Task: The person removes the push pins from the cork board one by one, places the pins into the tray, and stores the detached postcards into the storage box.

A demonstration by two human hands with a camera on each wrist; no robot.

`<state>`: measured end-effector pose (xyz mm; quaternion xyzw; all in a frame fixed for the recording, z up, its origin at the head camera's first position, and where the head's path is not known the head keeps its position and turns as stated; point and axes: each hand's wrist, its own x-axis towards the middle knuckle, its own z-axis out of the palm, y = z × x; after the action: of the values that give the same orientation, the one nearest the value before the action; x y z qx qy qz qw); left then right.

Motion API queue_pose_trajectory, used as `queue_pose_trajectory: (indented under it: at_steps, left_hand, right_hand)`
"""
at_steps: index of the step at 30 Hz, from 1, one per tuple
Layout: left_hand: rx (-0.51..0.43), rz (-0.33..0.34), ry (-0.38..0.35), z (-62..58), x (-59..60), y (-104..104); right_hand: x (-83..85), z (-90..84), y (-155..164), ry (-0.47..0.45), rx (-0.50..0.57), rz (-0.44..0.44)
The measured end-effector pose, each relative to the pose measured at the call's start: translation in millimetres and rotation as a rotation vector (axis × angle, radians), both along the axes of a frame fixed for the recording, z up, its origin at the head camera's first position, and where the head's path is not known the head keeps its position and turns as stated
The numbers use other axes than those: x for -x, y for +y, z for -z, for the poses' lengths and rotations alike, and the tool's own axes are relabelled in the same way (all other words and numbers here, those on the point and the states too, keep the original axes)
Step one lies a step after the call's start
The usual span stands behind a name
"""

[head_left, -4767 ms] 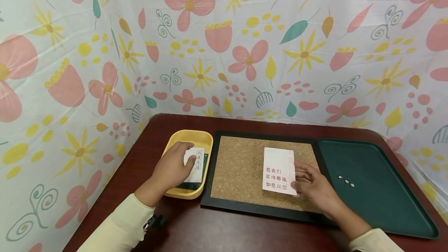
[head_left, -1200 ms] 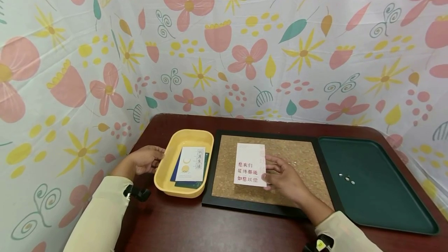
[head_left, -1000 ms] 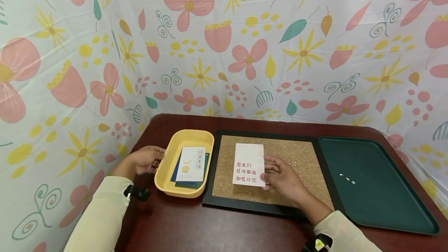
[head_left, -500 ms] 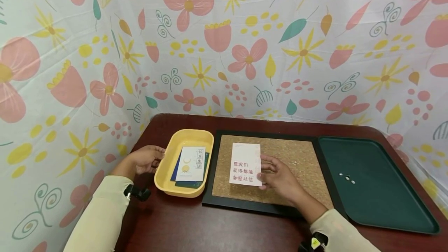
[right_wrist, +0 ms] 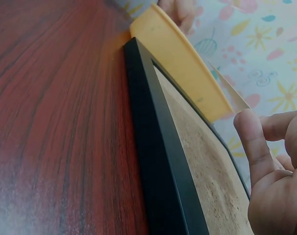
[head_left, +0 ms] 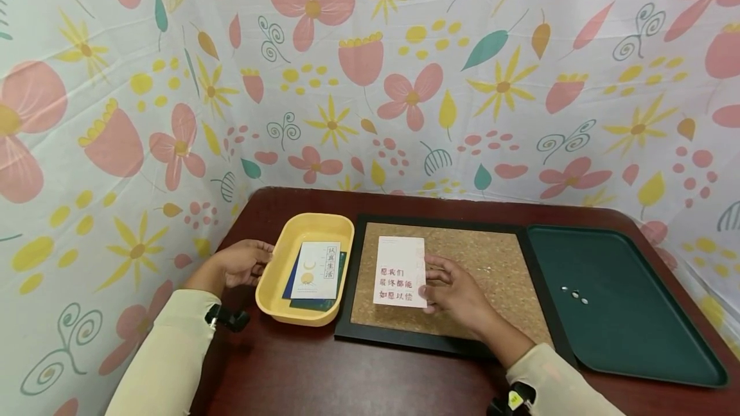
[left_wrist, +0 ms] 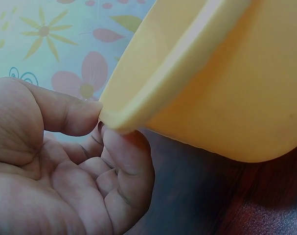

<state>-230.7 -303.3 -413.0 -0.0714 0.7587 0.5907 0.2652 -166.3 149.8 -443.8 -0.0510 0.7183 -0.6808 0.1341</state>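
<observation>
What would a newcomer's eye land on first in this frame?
Probably the white card with red characters lying on the left part of the cork board, the right hand at its right edge. Next, the yellow tray left of the board, holding more cards, with the left hand pinching its rim. A loud floral cloth backs everything.

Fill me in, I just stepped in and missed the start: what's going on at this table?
A person sits at a dark wooden table. Their right hand holds a white card by its right edge on a cork board, near the board's left side. Their left hand pinches the rim of a yellow tray with more cards inside. A green tray on the right holds a few small pins.
</observation>
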Motion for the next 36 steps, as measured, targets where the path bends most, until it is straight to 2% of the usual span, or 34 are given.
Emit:
queue_pose_trajectory:
  at_steps: [19,36]
  left_hand:
    - [-0.004,0.01,-0.01,-1.7,-0.3,-0.9]
    - [0.0,0.009,-0.008,-1.2,0.8,-1.3]
  right_hand:
    - [1.7,-4.7,-15.4,0.007,0.02,-0.024]
    - [5.1,-6.2,-26.6,-0.006,0.018,-0.008]
